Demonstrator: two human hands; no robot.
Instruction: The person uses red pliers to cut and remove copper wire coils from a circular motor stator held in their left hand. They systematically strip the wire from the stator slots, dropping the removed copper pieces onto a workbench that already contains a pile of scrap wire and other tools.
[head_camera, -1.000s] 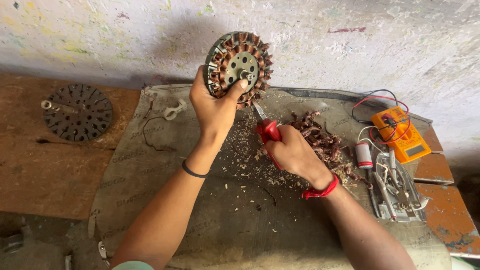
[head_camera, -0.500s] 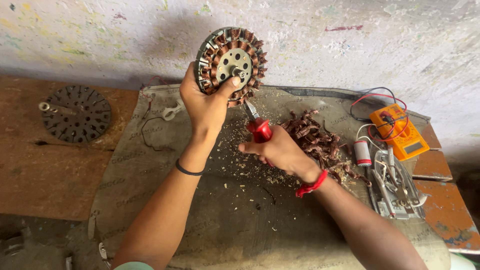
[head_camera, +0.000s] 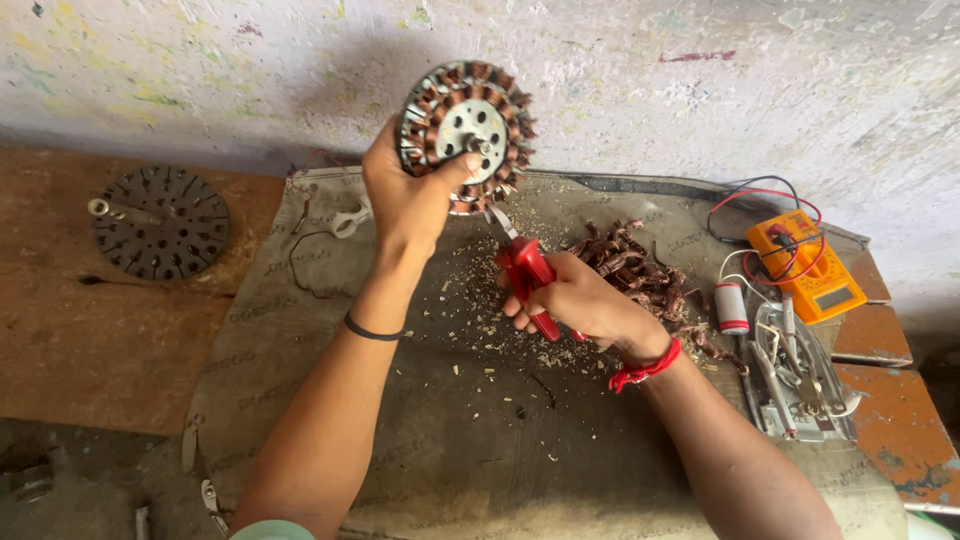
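Two hands work over the sack-covered table (head_camera: 450, 440): the right hand (head_camera: 575, 300), nearer, is closed on red-handled pliers (head_camera: 525, 270) whose long axis slants up-left, tips at the lower rim of the copper-wound stator (head_camera: 467, 135). Beyond, the left hand (head_camera: 410, 200) grips it upright, face toward the camera, clear of the table, thumb on its hub. Cut windings (head_camera: 630, 265) lie heaped just right

Open sacking (head_camera: 470, 440) on the desk between the two forearms, littered only with small chips. To the right, blocked by a heap of cut copper wire (head_camera: 635, 268), a capacitor (head_camera: 731, 306), a tool tray (head_camera: 800, 375) and a yellow meter (head_camera: 806, 264) with trailing leads. Leftward, a metal disc (head_camera: 160, 222) and a small clamp (head_camera: 348, 219); bare wood below them.
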